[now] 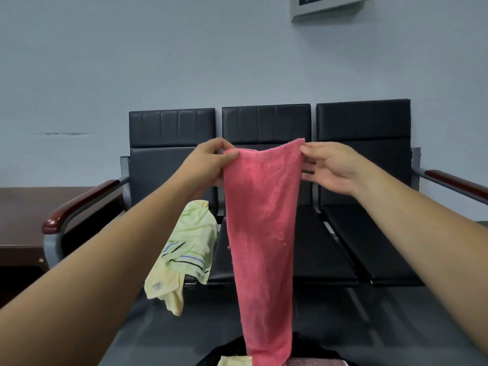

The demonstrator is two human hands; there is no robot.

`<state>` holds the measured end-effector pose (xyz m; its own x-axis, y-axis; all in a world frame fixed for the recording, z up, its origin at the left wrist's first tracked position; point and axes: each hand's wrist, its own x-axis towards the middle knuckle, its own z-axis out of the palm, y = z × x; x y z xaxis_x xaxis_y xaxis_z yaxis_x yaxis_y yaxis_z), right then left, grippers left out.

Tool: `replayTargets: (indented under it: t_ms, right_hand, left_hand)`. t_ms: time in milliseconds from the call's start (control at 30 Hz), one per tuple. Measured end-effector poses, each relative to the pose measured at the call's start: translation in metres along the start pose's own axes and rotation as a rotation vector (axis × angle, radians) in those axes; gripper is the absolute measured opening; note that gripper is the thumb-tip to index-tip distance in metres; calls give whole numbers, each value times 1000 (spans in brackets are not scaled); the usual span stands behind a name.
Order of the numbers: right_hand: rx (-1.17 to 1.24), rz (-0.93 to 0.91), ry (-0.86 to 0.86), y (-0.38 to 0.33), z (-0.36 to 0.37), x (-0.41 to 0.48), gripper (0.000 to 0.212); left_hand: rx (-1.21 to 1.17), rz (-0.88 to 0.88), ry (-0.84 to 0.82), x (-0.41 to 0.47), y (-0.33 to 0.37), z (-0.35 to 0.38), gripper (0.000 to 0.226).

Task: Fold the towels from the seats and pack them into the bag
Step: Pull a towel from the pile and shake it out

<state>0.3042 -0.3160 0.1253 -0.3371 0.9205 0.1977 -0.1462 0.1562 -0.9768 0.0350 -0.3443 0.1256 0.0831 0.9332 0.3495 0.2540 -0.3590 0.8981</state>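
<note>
A pink towel (264, 220) hangs lengthwise in front of me, held up by its top edge. My left hand (208, 165) pinches the top left corner. My right hand (330, 167) pinches the top right corner between thumb and forefinger, its other fingers spread behind the cloth. A pale yellow-green towel (184, 247) with dark and blue stripes lies crumpled over the front edge of the left seat (169, 165). At the bottom edge, the black bag (311, 347) shows under the pink towel's lower end, with a light yellow towel (233, 361) and a mauve one (314, 362) in it.
A row of three black padded seats (361, 233) with dark red armrests (79, 204) stands against a pale blue wall. A dark wooden table (23, 220) stands to the left. A grey panel (330, 6) hangs on the wall at the upper right.
</note>
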Motion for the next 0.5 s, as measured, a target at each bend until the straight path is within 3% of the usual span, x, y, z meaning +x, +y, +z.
replayTargets:
  t_ms: [167,267,333,433,500]
  right_hand:
    - [42,71,-130,18,19,-3,25]
    - [158,47,-23,18,30,5,27]
    - [245,17,60,12,33,12,27]
    - [305,7,101,5,34,17,25]
    - [330,11,118,4,31,18,21]
  left_hand:
    - [48,13,-79,-1,-4,15,8]
    - [-19,6,-26,1,-15,23,9]
    - [-218,-58,-23,-3,-29,25,18]
    - [-400,-173,-272,-14,-62,29,39]
    - [-280,-213,-408,-24,-83,36,30]
